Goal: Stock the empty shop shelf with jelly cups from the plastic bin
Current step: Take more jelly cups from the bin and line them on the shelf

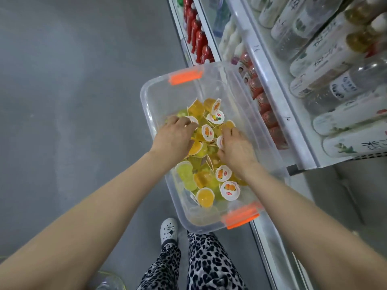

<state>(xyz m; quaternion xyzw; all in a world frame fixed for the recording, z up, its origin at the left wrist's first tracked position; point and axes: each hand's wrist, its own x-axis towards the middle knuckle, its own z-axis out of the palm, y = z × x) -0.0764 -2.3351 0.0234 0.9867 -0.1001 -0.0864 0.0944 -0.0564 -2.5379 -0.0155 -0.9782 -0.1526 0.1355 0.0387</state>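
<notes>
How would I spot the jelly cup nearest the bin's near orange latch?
Find the clear plastic bin, then its orange latch nearest the person's shoe. The jelly cup just beyond faces up, white lid printed with two oranges; its neighbour shows only amber jelly.

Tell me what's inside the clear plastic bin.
The bin holds a loose pile of yellow and orange jelly cups. The left hand and right hand reach into it, hiding the cups beneath them.

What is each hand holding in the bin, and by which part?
Cannot tell: left hand and right hand curl fingers into the jelly cups, hiding any hold.
</notes>
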